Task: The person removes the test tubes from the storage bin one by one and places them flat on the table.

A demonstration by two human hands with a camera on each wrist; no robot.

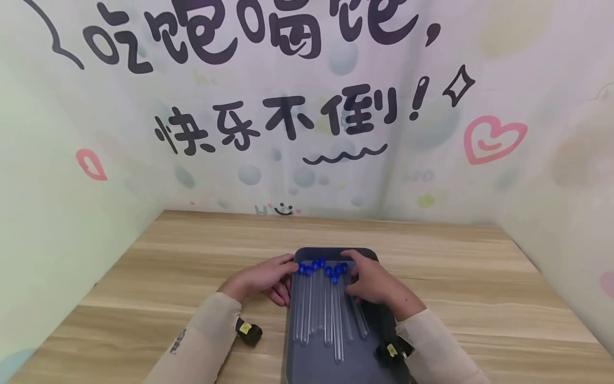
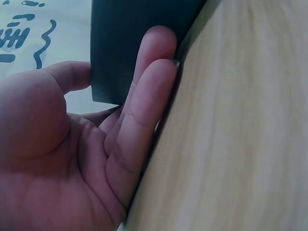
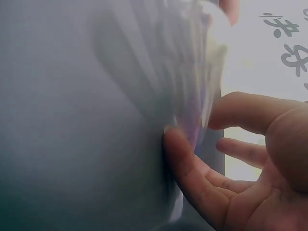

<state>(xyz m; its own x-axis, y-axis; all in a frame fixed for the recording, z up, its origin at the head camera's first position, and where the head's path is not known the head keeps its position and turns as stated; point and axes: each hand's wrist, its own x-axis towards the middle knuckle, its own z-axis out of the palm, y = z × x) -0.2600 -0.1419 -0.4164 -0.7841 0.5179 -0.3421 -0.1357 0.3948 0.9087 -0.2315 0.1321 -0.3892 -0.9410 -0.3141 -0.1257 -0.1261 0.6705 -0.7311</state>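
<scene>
Several clear test tubes (image 1: 328, 309) with blue caps lie fanned out in a dark grey tray (image 1: 312, 368), caps toward its far end. My left hand (image 1: 261, 280) holds the tray's left side. In the left wrist view its thumb (image 2: 74, 76) touches the tray wall (image 2: 115, 62), with fingers low between wall and table. My right hand (image 1: 376, 280) reaches over the right rim, thumb and index spread around the rightmost caps. In the right wrist view its fingertips (image 3: 178, 147) touch the tray floor beside the blurred tubes (image 3: 192, 72).
The tray rests on a wood-grain table (image 1: 192, 256). A patterned white wall sheet (image 1: 288, 176) with black lettering stands behind the table. Black wrist cameras (image 1: 248, 332) are strapped to both wrists, the right one overhanging the tray's right rim.
</scene>
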